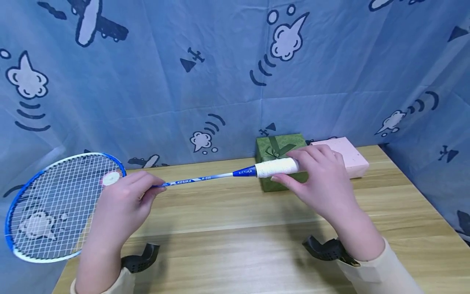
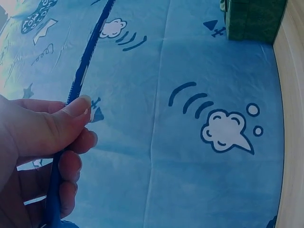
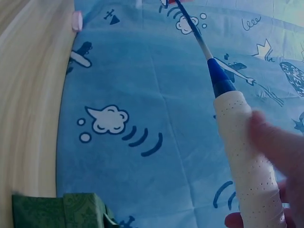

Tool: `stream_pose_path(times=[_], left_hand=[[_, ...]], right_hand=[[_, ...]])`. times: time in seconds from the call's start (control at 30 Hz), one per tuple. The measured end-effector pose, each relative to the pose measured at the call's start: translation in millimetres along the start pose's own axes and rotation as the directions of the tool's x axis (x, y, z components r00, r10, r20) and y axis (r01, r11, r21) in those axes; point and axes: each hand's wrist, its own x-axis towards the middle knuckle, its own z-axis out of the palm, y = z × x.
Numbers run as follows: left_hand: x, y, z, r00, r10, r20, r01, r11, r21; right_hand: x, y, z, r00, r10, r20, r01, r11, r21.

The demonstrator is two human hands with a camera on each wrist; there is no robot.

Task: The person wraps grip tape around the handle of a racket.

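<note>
I hold a blue-and-white badminton racket (image 1: 205,178) level above the pale wooden surface (image 1: 238,237), its strung head out past the left edge. My left hand (image 1: 123,202) pinches the thin blue shaft between thumb and fingers; my right hand (image 1: 319,179) curls round the white taped handle (perforated tape). Behind it, at the far side, sit a green gift box with a ribbon (image 1: 280,151) and a pink rectangular box (image 1: 349,157).

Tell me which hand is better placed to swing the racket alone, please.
Probably the right hand: its fingers curl round the white grip. The left hand only pinches the thin blue shaft.
</note>
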Motion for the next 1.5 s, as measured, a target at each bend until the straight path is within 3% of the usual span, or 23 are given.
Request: stream_pose_path(times=[0.1,0.37,0.63,0.8,0.93,1.17,1.5], left_hand=[[-0.7,0.1,0.2,1.0,0.012,0.003,-0.012,0.999,0.035],[0.7,2.6,4.9,0.999,0.007,0.032,-0.009,0.999,0.045],[-5.7,5.1,16.4,0.996,-0.009,0.09,0.001,0.996,0.091],[-12.1,7.8,26.5,0.989,-0.036,0.145,0.022,0.995,0.1],[-14.6,8.8,30.9,0.988,-0.04,0.153,0.028,0.997,0.076],[-13.3,10.3,34.2,0.993,-0.009,0.116,0.001,0.997,0.074],[-22.2,21.3,50.1,0.992,0.035,0.121,-0.043,0.997,0.058]], right_hand=[[0,0,0,0.999,0.002,0.04,-0.001,1.0,-0.025],[-2,2,0,1.0,0.014,0.028,-0.012,0.999,-0.045],[-4,11,8,0.986,0.064,0.156,-0.054,0.997,-0.062],[-10,21,12,0.983,0.055,0.178,-0.044,0.997,-0.065],[-16,25,11,0.978,0.056,0.202,-0.041,0.996,-0.077],[-23,25,9,0.99,0.031,0.14,-0.022,0.998,-0.065],[-48,40,14,0.997,-0.003,0.074,0.005,1.0,-0.021]])
